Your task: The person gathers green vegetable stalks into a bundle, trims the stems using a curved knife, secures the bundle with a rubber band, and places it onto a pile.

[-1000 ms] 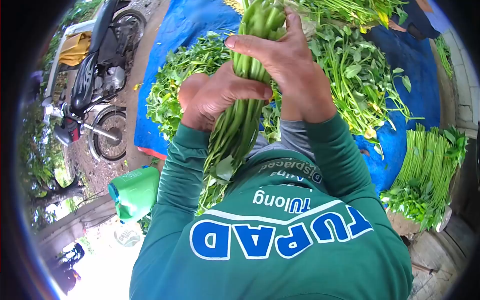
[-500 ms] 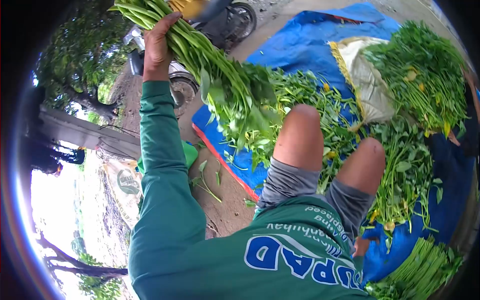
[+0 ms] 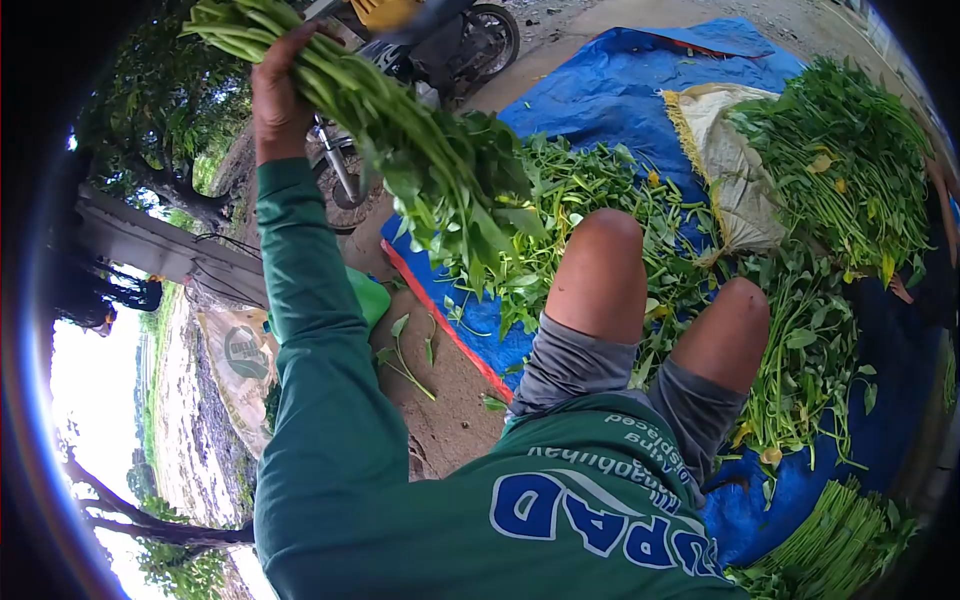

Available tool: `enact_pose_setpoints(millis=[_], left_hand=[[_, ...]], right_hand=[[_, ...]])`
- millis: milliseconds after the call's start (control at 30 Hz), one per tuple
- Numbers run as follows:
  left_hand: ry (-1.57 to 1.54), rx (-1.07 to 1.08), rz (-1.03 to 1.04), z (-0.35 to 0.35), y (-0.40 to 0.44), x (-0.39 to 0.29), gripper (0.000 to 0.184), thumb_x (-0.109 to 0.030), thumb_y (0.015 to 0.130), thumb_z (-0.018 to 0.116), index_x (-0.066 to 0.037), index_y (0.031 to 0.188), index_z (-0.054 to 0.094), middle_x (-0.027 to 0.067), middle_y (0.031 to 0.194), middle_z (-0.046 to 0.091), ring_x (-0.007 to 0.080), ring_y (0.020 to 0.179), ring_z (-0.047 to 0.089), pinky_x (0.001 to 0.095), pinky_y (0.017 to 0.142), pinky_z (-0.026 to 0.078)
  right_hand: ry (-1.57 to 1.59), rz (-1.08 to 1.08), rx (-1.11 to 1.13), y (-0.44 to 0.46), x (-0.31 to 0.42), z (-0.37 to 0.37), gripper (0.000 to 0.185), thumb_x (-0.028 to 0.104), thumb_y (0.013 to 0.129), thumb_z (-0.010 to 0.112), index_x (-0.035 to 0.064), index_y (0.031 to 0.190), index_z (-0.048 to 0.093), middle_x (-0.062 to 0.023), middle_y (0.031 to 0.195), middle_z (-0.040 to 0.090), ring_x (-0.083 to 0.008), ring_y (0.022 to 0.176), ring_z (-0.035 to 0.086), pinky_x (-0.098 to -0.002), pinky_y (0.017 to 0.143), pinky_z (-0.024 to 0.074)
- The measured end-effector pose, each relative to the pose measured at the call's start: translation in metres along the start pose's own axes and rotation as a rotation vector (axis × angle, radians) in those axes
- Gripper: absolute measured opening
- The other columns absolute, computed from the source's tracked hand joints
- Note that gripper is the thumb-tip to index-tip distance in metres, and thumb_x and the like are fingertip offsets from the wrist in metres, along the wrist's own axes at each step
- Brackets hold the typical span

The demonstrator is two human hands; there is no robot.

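At the upper left, my left hand [image 3: 279,100] is closed around the pale stems of a bundle of water spinach [image 3: 395,115]. Its leafy ends hang down to the right, over the loose greens [image 3: 590,185] spread in front of my knees. My right hand is out of sight behind my body and leg. More long-stemmed greens [image 3: 800,345] lie beside my right knee. A tidy bundle of stems [image 3: 835,535] rests at the lower right.
A blue tarp [image 3: 570,90] lies under the greens. On it, a pale sack [image 3: 725,150] sits beside a big leafy heap [image 3: 835,150]. Another person's arm [image 3: 940,185] shows at the right edge. A motorcycle [image 3: 470,45] and a green container [image 3: 368,298] stand on the left.
My left hand has moved a little left with the bundle, whose leafy end has swung up and left. My right hand, partly visible near my waist before, has gone out of view.
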State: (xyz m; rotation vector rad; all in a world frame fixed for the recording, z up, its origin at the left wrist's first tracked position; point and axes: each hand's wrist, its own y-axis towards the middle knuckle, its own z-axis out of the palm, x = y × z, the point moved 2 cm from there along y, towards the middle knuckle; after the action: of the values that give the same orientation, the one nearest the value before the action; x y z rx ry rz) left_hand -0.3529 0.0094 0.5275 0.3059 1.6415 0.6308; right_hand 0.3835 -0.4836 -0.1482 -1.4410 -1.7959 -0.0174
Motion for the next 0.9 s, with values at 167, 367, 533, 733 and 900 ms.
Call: enact_pose_setpoints(millis=[167,367,533,733,900], left_hand=[[-0.189,0.157,-0.326,0.025,-0.065,-0.005,0.062,-0.024,0.09,0.075,0.003,0.144,0.063,0.0145,0.121,0.073,0.0254,0.112,0.07,0.037,0.102,0.056],[0.002,0.693,-1.024,0.116,-0.228,0.101,0.054,-0.021,0.073,0.087,0.007,0.118,0.075,0.0188,0.114,0.079,0.029,0.092,0.08,0.0421,0.086,0.066],[-0.443,0.663,-1.371,0.23,-0.298,0.136,0.057,-0.012,0.076,0.085,0.002,0.128,0.067,0.0119,0.101,0.073,0.0229,0.083,0.071,0.0369,0.078,0.06],[-0.356,0.765,-1.339,0.235,-0.289,0.144,0.044,-0.017,0.082,0.087,-0.002,0.121,0.073,0.0047,0.095,0.073,0.0149,0.085,0.07,0.0316,0.078,0.056],[-0.391,0.725,-1.21,0.229,-0.276,0.13,0.05,-0.014,0.081,0.089,-0.001,0.126,0.071,0.0022,0.1,0.074,0.0126,0.088,0.067,0.0308,0.079,0.055]], right_hand=[[0.199,0.16,-0.047,-0.058,-0.046,-0.047,0.036,0.03,0.104,0.067,0.0003,0.125,0.064,-0.0113,0.092,0.068,-0.023,0.075,0.064,-0.0408,0.065,0.0523],[0.514,0.037,-0.103,-0.09,0.001,-0.062,0.038,0.028,0.106,0.065,0.0012,0.133,0.06,-0.0079,0.092,0.065,-0.0175,0.072,0.061,-0.0358,0.062,0.0518],[0.691,-0.314,0.002,-0.113,0.255,-0.129,0.042,0.026,0.115,0.054,0.0031,0.15,0.056,-0.002,0.092,0.06,-0.0093,0.068,0.054,-0.0247,0.06,0.0458],[0.522,-0.781,0.627,-0.175,0.423,-0.096,0.045,0.031,0.116,0.059,-0.0041,0.144,0.063,-0.0014,0.084,0.063,-0.0072,0.07,0.053,-0.0238,0.062,0.0426],[0.14,-1.083,0.882,-0.202,0.497,-0.042,0.04,0.025,0.112,0.066,-0.0059,0.136,0.07,-0.0096,0.109,0.078,-0.0148,0.092,0.07,-0.0309,0.087,0.0564]])
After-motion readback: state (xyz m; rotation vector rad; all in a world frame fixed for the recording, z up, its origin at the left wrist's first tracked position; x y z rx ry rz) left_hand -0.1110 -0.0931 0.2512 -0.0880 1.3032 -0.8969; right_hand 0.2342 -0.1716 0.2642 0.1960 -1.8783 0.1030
